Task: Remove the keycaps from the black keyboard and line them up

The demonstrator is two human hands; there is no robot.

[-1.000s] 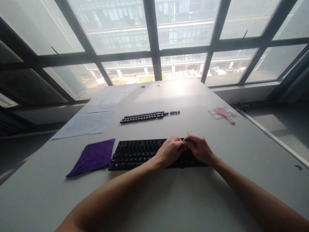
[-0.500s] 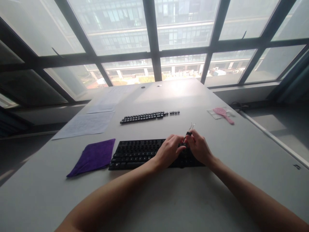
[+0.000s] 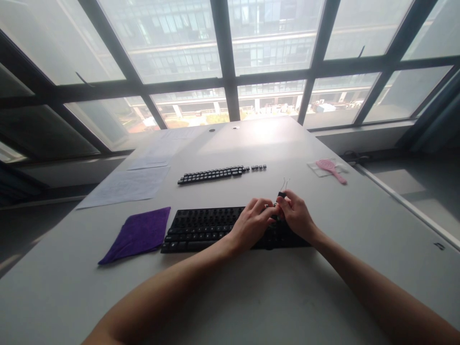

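Observation:
A black keyboard (image 3: 201,232) lies in front of me, its upper rows bare of caps and its lower rows still capped at the left. Over its right part my right hand (image 3: 297,215) grips a keycap puller (image 3: 282,194) with a black handle and thin wire prongs pointing up and away. My left hand (image 3: 251,223) is beside it, fingers bent and closed at the puller's lower end. Whatever lies between those left fingertips is too small and covered to name. Both hands hide much of the keyboard's right side.
Beyond the keyboard, removed keycaps (image 3: 212,175) stand in rows. To the left are a folded purple cloth (image 3: 138,235) and paper sheets (image 3: 122,187). A pink hairbrush (image 3: 331,169) rests on a clear bag at the right. Windows (image 3: 269,38) rise behind the white table (image 3: 230,297).
The puller and my right hand have shifted slightly up and to the left. My left fingers have spread a little and moved against the puller's lower end.

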